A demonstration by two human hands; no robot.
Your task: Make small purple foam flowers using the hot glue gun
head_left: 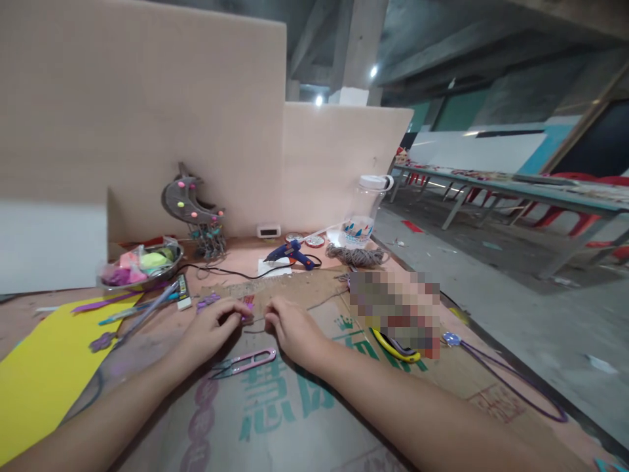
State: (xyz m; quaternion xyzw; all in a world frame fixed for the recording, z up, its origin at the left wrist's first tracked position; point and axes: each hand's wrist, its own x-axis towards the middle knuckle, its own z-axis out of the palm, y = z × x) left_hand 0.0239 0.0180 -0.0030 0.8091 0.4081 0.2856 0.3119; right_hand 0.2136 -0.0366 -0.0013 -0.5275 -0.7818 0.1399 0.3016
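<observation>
Two bare hands: left hand [212,328], right hand [295,331]. Left forearm [113,413] and right forearm [417,419] are uncovered from wrist to lower frame edge. Fingers are short and rounded; nails are too small to make out.

The single head-worn camera looks forward and down, close over the worktable [240,252].

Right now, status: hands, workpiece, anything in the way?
Left hand pinching small purple piece on the cardboard sheet. Right hand fingers beside it, grip unclear. Pink thread snips lie just short of both hands; blue glue gun beyond, apart.
</observation>
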